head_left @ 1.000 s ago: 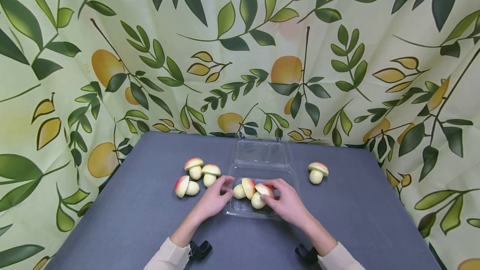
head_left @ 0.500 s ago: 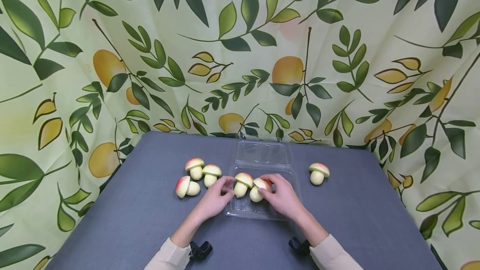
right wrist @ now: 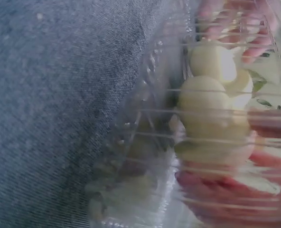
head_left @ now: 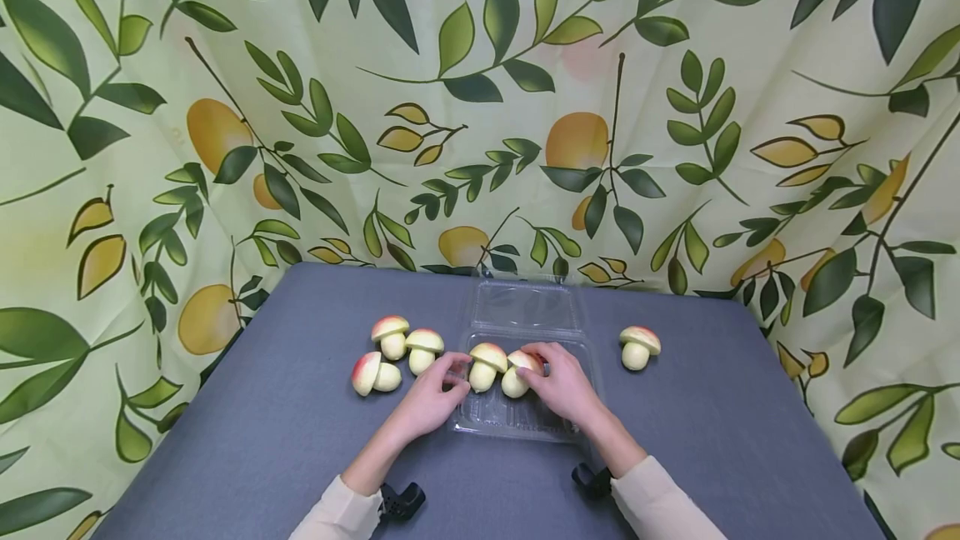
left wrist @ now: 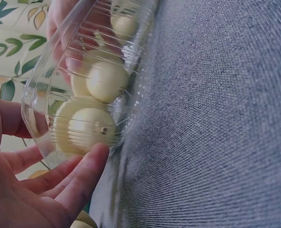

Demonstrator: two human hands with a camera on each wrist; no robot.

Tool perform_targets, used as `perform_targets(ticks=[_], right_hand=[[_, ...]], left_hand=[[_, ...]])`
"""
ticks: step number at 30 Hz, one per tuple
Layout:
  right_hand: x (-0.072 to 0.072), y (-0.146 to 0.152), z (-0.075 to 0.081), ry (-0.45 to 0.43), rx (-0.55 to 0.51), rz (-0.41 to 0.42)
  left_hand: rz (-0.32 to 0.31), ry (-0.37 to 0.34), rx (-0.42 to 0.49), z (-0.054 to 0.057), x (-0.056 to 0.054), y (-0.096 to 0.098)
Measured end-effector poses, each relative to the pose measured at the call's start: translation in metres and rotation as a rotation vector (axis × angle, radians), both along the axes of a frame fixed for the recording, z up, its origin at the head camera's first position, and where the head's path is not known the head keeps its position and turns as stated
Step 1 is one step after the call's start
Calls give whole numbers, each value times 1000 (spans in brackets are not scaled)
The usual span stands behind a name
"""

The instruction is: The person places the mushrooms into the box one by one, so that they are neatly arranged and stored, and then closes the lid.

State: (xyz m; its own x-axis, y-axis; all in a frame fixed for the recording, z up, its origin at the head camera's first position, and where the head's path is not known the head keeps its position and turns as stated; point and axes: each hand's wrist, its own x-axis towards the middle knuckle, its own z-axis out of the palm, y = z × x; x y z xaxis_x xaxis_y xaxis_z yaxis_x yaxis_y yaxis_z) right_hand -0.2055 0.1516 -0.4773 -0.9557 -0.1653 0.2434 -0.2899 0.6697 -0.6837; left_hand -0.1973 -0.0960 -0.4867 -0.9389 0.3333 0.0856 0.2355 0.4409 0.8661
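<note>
A clear plastic container [head_left: 517, 426] lies with its lid [head_left: 525, 304] folded back. Inside it, two cream toy mushrooms with reddish caps stand side by side, a left mushroom [head_left: 486, 367] and a right mushroom [head_left: 515, 382]. My right hand [head_left: 561, 386] reaches over the container's right side and grips the right mushroom by its cap. At the left wall my left hand [head_left: 429, 397] holds the container's edge. In the left wrist view, its fingers [left wrist: 86, 173] touch the wall from outside. The right wrist view is blurred through the plastic.
Left of the container are three more toy mushrooms: a back one [head_left: 392, 337], one near my left hand [head_left: 423, 350] and a tipped one [head_left: 375, 373]. Another mushroom [head_left: 637, 347] stands at the right. A leaf-patterned cloth [head_left: 480, 107] hangs behind the dark table [head_left: 300, 440].
My right hand has moved the right mushroom slightly back in the container. The left mushroom, lying on its side before, now stands upright. The left hand has stayed put.
</note>
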Motion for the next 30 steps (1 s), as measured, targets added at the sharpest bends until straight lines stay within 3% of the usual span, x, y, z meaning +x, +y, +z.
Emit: perform_targets(ticks=[30], right_hand=[[-3, 6, 2, -53, 34, -52]], left_hand=[[-13, 11, 14, 0, 0, -1]])
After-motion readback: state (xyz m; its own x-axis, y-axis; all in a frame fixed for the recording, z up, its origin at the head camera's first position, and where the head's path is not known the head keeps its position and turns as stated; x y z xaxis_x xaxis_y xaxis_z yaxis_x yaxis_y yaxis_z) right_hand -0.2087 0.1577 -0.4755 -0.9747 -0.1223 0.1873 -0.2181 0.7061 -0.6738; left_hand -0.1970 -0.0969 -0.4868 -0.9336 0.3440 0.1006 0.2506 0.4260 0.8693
